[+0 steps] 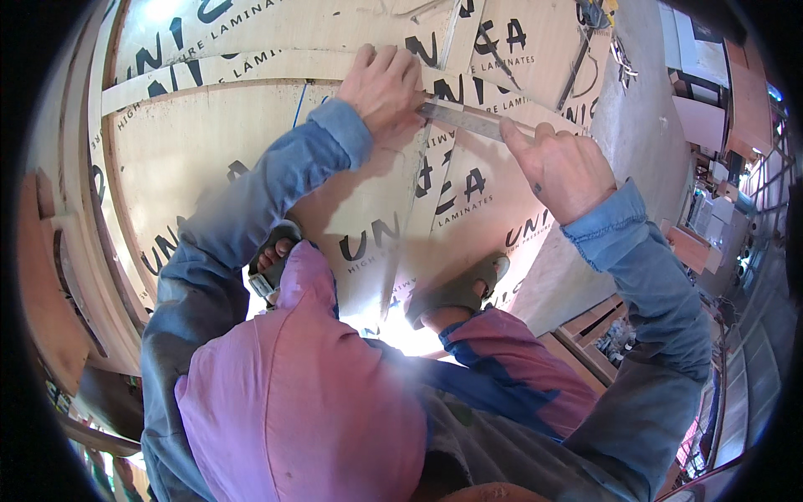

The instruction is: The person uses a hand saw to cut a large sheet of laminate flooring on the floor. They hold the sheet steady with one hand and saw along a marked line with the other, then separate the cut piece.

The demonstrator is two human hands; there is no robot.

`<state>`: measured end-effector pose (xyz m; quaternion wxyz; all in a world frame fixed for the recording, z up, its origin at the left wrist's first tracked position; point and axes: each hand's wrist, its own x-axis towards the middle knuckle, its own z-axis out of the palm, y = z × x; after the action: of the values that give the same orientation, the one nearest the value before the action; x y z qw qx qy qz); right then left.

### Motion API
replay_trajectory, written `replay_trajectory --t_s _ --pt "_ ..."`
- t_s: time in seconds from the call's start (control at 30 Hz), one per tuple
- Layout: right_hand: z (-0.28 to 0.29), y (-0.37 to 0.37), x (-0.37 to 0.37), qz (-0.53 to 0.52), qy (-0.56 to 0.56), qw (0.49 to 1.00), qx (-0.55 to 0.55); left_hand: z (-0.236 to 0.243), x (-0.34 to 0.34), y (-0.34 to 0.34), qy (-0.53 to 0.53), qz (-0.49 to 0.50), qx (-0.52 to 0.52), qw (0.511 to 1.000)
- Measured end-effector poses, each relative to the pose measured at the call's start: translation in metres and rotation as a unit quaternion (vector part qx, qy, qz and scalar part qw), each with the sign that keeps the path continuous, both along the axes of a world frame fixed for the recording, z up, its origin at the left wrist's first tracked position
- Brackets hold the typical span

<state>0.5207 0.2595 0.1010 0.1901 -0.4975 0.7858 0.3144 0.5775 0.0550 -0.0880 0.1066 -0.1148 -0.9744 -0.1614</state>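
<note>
A metal ruler (468, 121) lies slantwise across the pale printed board (368, 201), between my two hands. My right hand (569, 163) is closed on the ruler's right end, with the thumb on top and the fingers curled. At the ruler's left end my left hand (381, 88) is closed, its knuckles up and its fingertips pressed down out of sight. What those fingers hold is hidden. A narrow pale strip (209, 71) runs leftward from beside the left hand, over the board.
My sandalled feet (276, 255) stand on the printed board. A thin blue stick (299, 105) lies left of my left hand. A dark thin tool (498, 58) and wires (623, 63) lie farther off. Wooden boards (54, 276) line the left side; stacked panels (698, 117) stand right.
</note>
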Motion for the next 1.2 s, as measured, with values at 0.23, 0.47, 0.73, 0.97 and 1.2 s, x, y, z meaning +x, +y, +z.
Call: replay_trajectory --t_s 0.23,0.47,0.73,0.97,1.2 --pt "0.006 -0.017 -0.027 0.143 0.095 0.984 0.055 0.009 0.003 0.010 -0.063 0.032 0.041 0.997" --pt "0.000 -0.030 -0.048 0.183 0.104 0.975 0.071 -0.005 -0.011 0.016 0.005 0.068 0.072 0.995" --pt "-0.013 -0.029 -0.057 0.144 0.080 0.986 0.016 -0.005 -0.010 0.014 -0.008 0.045 0.079 0.996" --pt "-0.034 0.001 -0.081 0.115 0.126 0.985 -0.025 -0.014 -0.013 0.015 0.014 0.039 0.069 0.997" --pt "0.004 -0.004 -0.053 0.064 0.086 0.994 -0.034 -0.011 -0.023 0.003 -0.012 -0.007 0.023 1.000"
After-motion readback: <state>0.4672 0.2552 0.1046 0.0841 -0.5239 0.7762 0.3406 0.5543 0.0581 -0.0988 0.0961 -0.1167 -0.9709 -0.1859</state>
